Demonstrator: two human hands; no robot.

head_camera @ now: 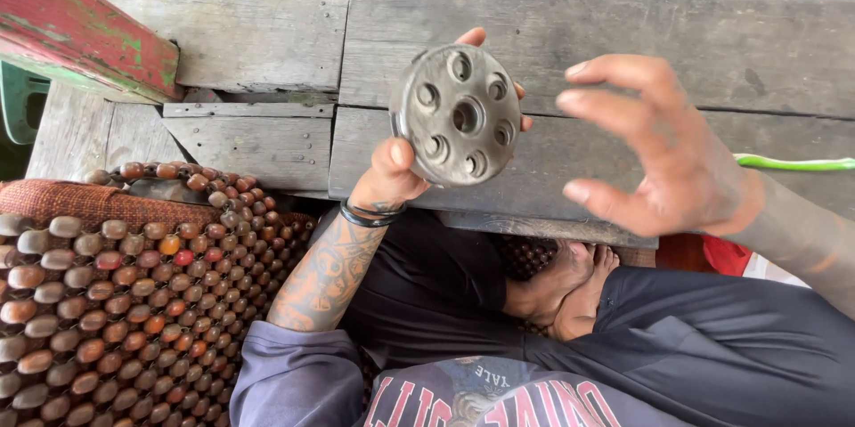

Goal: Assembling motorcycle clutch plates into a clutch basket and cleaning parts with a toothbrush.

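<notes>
**Left hand holds round metal part aloft; right hand spread beside it**

The left hand (pixel 392 179) is raised, forearm angled up from the lap, thumb and fingertips gripping the rim of a round grey metal disc (pixel 457 115). The disc faces the camera, showing a central bore ringed by smaller holes. It sits above the weathered wooden worktop (pixel 623 44), not touching it. The right hand (pixel 663 153) hovers just right of the disc, fingers spread and curled, holding nothing, clear of the part. A wooden bead seat mat (pixel 116 293) lies at lower left. A green-handled tool (pixel 793 162) rests on the worktop, far right.
</notes>
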